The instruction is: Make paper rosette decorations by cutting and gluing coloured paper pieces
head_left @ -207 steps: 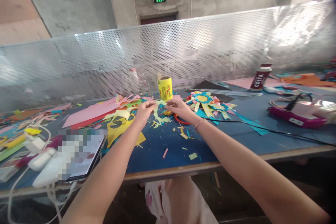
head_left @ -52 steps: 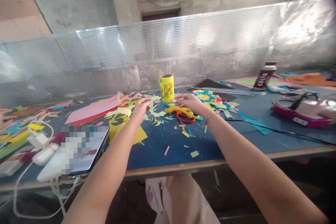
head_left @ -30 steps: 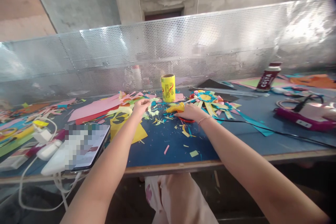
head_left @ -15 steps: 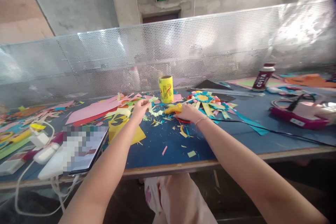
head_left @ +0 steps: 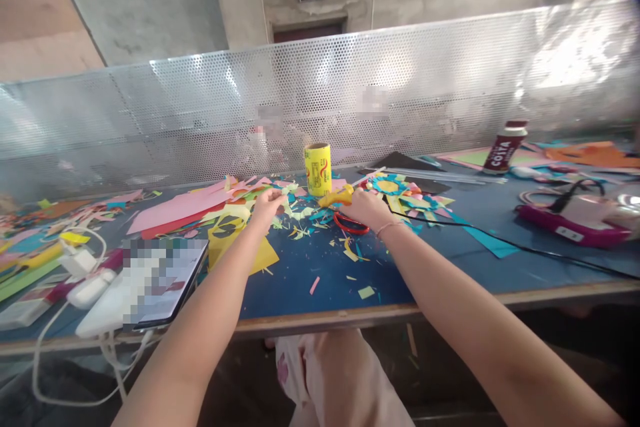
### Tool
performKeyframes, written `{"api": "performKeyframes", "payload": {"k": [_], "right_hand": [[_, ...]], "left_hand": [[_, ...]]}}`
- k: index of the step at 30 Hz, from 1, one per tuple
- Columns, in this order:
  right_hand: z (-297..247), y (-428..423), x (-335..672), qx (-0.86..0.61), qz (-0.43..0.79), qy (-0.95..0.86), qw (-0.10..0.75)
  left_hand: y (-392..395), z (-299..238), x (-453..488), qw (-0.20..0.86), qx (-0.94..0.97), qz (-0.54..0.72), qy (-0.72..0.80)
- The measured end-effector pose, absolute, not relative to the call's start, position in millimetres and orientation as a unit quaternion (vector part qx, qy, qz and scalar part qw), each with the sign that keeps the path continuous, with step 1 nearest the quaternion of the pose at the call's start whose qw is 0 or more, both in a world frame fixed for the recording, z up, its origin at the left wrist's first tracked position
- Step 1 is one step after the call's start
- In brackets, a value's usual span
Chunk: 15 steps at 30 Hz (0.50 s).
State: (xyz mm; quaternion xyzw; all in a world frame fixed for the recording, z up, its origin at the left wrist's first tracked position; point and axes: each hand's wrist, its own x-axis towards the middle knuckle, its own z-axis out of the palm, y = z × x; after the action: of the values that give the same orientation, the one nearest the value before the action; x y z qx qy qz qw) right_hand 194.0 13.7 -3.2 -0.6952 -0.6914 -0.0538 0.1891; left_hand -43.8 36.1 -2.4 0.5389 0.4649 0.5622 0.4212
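My right hand (head_left: 371, 209) is wrapped round a yellow hot glue gun (head_left: 336, 197), its black cord trailing off to the right. A pale stick juts from the gun's back end. Under that hand, red-handled scissors (head_left: 351, 224) lie on the table. My left hand (head_left: 270, 205) is closed in a pinch to the left of the gun; what its fingertips hold, if anything, is too small to make out. Pale green paper scraps (head_left: 299, 215) lie beside its fingers. Just behind stands a yellow cardboard tube (head_left: 319, 170). Right of it sits a blue-and-yellow paper flower (head_left: 389, 185).
Yellow paper (head_left: 257, 257) and pink sheets (head_left: 175, 208) lie to the left, near a phone (head_left: 175, 287) with white cables. At right are a dark bottle (head_left: 504, 149), clear sticks (head_left: 450, 177) and a purple power strip (head_left: 575, 225). A perforated metal screen (head_left: 200, 113) runs behind.
My right hand has shifted slightly right and up with the glue gun, showing more of the red scissors. My left hand has barely moved.
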Motion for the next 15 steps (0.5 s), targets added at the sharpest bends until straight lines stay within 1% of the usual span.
{"api": "performKeyframes", "payload": {"k": [3,10,15], "right_hand": [[7,7,190,-0.724,-0.092,-0.646,0.224],[10,6,185,-0.647,-0.193,-0.672,0.304],[8,8,185,-0.62,-0.211,-0.684,0.322]], "left_hand": [[37,-3,-45,0.415,0.538,0.563,0.471],[30,1,-40,0.438,0.526,0.557,0.47],[27,2,-38,0.454,0.531,0.55,0.459]]}}
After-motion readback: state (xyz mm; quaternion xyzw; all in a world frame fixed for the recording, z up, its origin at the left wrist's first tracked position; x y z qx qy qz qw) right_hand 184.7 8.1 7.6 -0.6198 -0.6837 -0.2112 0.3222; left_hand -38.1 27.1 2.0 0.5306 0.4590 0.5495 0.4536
